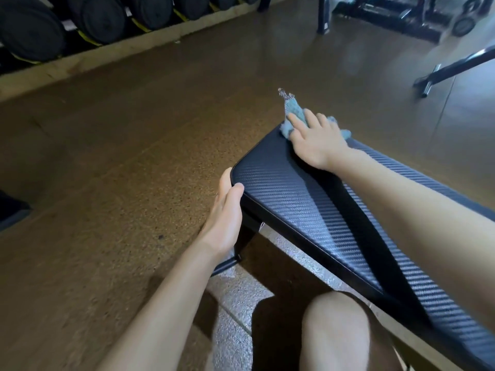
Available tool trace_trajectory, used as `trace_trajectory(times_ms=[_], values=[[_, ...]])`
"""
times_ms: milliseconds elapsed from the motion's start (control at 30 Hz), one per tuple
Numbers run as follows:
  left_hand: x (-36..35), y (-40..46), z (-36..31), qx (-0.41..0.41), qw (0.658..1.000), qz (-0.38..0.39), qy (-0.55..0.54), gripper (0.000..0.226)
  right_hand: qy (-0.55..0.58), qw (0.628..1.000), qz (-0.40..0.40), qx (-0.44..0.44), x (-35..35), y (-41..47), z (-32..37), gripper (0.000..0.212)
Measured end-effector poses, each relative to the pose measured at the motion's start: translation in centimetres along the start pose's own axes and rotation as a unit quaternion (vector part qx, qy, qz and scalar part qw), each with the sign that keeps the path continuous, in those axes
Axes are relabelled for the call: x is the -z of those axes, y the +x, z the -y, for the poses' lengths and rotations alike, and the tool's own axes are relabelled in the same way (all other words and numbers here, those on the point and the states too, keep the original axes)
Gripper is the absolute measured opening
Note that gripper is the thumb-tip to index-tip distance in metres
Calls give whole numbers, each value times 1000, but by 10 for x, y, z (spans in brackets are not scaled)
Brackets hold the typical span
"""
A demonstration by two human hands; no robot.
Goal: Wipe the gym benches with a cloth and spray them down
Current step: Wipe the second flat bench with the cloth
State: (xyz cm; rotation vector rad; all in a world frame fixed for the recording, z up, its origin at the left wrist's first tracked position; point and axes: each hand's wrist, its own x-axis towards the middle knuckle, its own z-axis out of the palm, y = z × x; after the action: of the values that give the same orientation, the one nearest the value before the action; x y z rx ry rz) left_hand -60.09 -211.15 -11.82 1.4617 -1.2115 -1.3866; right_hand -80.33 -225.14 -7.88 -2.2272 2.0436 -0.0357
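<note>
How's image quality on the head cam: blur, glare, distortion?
Head view: wide-angle bending at the edges; the equipment at top right is smeared and glare washes the floor below it; the right hand on the cloth and the bench weave are sharp; a dark arm shadow crosses the pad.

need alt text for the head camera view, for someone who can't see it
A person's right hand presses a blue-grey cloth flat onto the far end of a black textured gym bench, while the left hand rests against the bench's near corner. Dumbbells line a rack beyond the brown floor.
</note>
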Motion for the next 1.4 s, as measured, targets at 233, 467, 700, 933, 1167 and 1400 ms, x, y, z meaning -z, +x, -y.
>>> trace_trajectory(times_ms=[233,467,700,933,1167,1400], values=[[27,-5,6,4,998,62,-4,55,-75,974,-1,213,-12,-53,106,59],[33,-7,4,5,1000,20,-14,38,-69,966,-10,248,-23,-141,66,60],[32,-4,3,-4,1000,18,-10,28,-183,939,-8,291,-25,-219,7,63],[35,-6,6,22,994,4,-103,35,-194,931,-42,305,-19,-139,73,61],[29,-9,5,28,994,-1,-104,33,-196,931,-62,300,-32,-177,47,56],[20,-6,10,4,999,-18,-33,34,-180,940,-45,287,-29,-249,-36,61]])
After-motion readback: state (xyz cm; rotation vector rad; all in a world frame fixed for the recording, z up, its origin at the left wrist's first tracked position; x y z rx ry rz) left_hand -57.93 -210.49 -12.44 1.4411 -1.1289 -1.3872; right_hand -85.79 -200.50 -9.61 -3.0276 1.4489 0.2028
